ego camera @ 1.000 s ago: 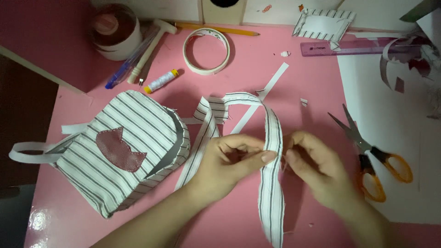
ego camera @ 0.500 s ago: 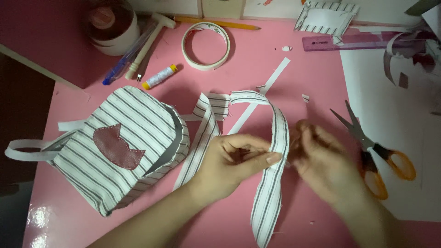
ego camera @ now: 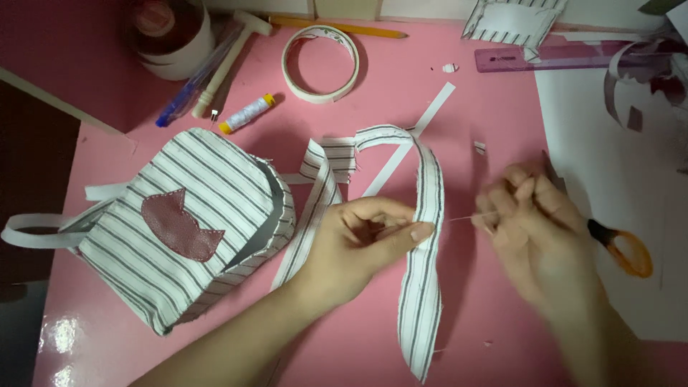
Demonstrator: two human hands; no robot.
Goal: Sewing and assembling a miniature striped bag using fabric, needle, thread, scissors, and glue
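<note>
Striped cloth strap (ego camera: 423,236) arches over the pink table (ego camera: 494,122), beside a small striped bag (ego camera: 179,229). Left hand (ego camera: 365,240) pinches the strap between thumb and fingers. Right hand (ego camera: 537,229), blurred, is closed on a thin needle (ego camera: 466,217) just right of the strap. Scissors (ego camera: 620,247) lie partly under the right hand. Tape roll (ego camera: 320,63) farther back.

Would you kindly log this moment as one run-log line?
left hand: pinches grey-striped white fabric strap | right hand: blurred, draws thin thread sideways | striped fabric pouch: beside, on pink table
</note>
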